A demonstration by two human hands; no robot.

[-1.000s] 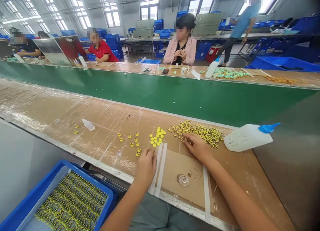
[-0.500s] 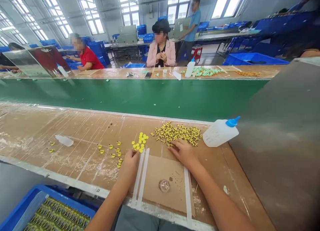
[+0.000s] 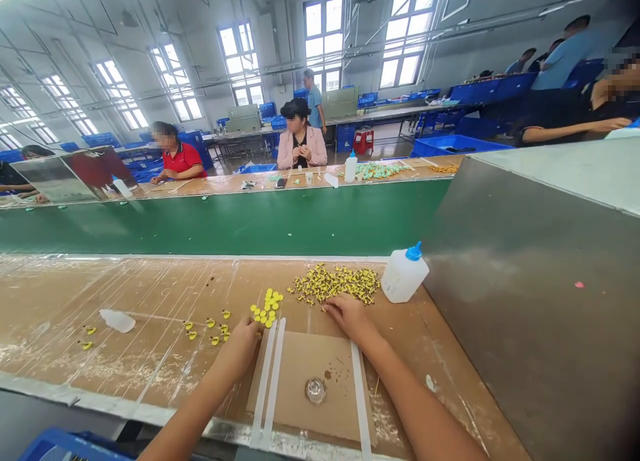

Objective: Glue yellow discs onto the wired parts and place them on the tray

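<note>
Heap of yellow-and-black pieces [image 3: 336,283] sits on the tabletop [image 3: 150,281], too tangled to count, with the right hand [image 3: 350,318] at its near edge, fingers extended, nothing visibly held. Left hand [image 3: 240,348] curls just beside about a dozen yellow discs [image 3: 265,308]; can't tell whether it's pinching one. About eight small yellow pieces [image 3: 210,331] lie further left, two more beyond them. A careless wrist could sweep discs into the heap or across the cardboard sheet [image 3: 300,368]. One upright blue-capped glue bottle [image 3: 404,273] could tip if bumped; a second, clear bottle [image 3: 117,320] lies on its side.
</note>
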